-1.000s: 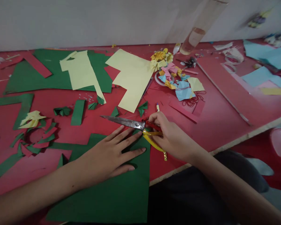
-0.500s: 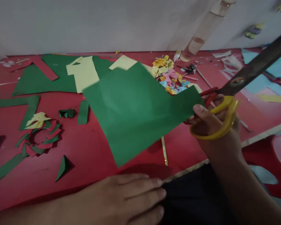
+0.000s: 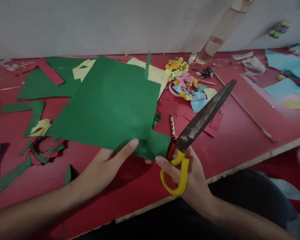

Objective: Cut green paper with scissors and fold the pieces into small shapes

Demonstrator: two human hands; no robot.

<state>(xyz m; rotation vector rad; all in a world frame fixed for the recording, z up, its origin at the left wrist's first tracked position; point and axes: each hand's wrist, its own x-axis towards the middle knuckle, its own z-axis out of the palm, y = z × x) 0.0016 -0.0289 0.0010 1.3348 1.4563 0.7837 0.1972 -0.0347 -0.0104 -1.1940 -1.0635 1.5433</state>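
My left hand (image 3: 103, 168) pinches the near edge of a large green paper sheet (image 3: 107, 103), thumb on top, holding it lifted over the red table (image 3: 240, 133). My right hand (image 3: 190, 176) grips scissors (image 3: 202, 118) by their yellow and red handles. Their dark blades are closed and point up to the right, away from the sheet. The right fingertips also touch the sheet's near right corner. The sheet hides part of the pale yellow paper (image 3: 155, 73) behind it.
Green scraps and strips (image 3: 32, 146) lie at the left, and more green paper (image 3: 45, 86) at the back left. Folded coloured paper pieces (image 3: 187, 83) sit beyond the scissors, a small pencil (image 3: 172, 125) near them. Blue sheets (image 3: 287, 73) lie far right. The table edge (image 3: 265, 155) runs near my lap.
The green sheet left the table, swung right in my right hand, and now my left hand holds its near edge. The scissors came off the table and point up-right.
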